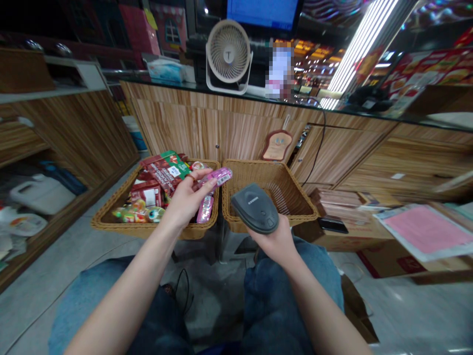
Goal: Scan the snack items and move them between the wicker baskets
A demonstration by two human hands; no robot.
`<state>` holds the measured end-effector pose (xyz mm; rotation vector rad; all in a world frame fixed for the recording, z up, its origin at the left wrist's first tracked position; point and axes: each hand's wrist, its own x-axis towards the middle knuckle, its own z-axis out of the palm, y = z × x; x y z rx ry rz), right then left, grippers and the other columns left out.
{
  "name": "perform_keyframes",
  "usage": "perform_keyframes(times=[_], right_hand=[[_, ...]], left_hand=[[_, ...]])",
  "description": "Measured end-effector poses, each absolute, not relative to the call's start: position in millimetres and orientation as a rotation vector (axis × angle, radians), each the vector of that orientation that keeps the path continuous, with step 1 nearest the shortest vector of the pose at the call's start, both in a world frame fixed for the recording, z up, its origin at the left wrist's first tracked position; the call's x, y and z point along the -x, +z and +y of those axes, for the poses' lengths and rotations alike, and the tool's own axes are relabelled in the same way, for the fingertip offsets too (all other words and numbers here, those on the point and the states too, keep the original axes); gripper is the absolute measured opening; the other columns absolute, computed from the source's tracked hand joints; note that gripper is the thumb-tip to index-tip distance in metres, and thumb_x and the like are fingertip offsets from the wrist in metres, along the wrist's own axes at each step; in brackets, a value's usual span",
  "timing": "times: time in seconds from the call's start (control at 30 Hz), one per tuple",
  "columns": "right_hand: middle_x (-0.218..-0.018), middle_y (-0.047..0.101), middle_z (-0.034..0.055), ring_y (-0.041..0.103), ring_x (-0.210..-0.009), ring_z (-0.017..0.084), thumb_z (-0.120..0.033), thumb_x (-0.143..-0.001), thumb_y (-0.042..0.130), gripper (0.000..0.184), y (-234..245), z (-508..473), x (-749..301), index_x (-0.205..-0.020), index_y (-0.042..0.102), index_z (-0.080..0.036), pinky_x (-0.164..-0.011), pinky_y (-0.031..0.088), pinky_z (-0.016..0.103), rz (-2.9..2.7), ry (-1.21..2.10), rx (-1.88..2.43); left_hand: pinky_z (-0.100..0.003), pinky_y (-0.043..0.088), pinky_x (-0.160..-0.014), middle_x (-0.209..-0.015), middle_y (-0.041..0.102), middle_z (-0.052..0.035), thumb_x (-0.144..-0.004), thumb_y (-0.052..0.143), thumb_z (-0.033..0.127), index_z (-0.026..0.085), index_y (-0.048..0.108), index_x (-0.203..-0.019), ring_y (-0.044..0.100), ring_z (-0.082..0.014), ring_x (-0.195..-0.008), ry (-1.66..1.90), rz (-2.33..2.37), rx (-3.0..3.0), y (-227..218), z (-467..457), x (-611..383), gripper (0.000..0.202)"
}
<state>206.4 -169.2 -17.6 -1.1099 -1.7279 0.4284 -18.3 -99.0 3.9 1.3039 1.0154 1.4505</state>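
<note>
My left hand (186, 197) is closed on a small pink packet (219, 176), held over the right end of the left wicker basket (111, 209). That basket is full of red and green snack packs (162, 172) and another pink packet (205, 209). My right hand (277, 241) grips a dark grey handheld barcode scanner (254, 208), its head turned toward the pink packet. The scanner sits in front of the right wicker basket (306, 204), whose inside looks bare.
A wooden counter (221, 123) runs behind the baskets with a white fan (228, 55) and a monitor (263, 12) on top. Shelves with white containers (40, 195) stand left. Cardboard boxes with a pink sheet (428, 229) and a black phone (332, 225) lie right. My knees in jeans (291, 291) are below.
</note>
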Motion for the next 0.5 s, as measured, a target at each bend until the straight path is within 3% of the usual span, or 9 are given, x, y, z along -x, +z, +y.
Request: perform_keyframes(times=[0.23, 0.33, 0.5], right_hand=[[-0.057, 0.070, 0.0053, 0.075, -0.068, 0.028, -0.038, -0.082, 0.074, 0.024, -17, -168, -208, -0.066, 0.064, -0.023, -0.056, 0.059, 0.032, -1.666, 0.549, 1.146], [-0.056, 0.069, 0.0053, 0.074, -0.066, 0.028, -0.037, -0.081, 0.073, 0.024, -16, -168, -207, -0.064, 0.062, -0.024, -0.054, 0.057, 0.031, -1.680, 0.546, 1.150], [-0.060, 0.072, 0.0063, 0.074, -0.066, 0.028, -0.032, -0.081, 0.071, 0.020, -17, -168, -204, -0.066, 0.062, -0.023, -0.055, 0.056, 0.031, -1.723, 0.537, 1.133]], left_hand=[[-0.039, 0.045, -0.115, -0.140, 0.067, -0.0098, -0.082, 0.080, 0.036, 0.023, 0.066, -0.129, 0.059, -0.0263, -0.136, 1.290, 0.943, -1.390, 5, -103, 4, 0.051], [-0.045, 0.044, -0.115, -0.139, 0.065, -0.0106, -0.085, 0.076, 0.039, 0.023, 0.066, -0.129, 0.059, -0.0282, -0.132, 1.375, 1.076, -1.648, 14, -107, 21, 0.047], [-0.057, 0.034, -0.117, -0.109, 0.070, -0.0121, -0.083, 0.077, 0.051, 0.024, 0.073, -0.098, 0.053, -0.0399, -0.126, 1.428, 1.780, -2.028, 28, -119, 64, 0.031]])
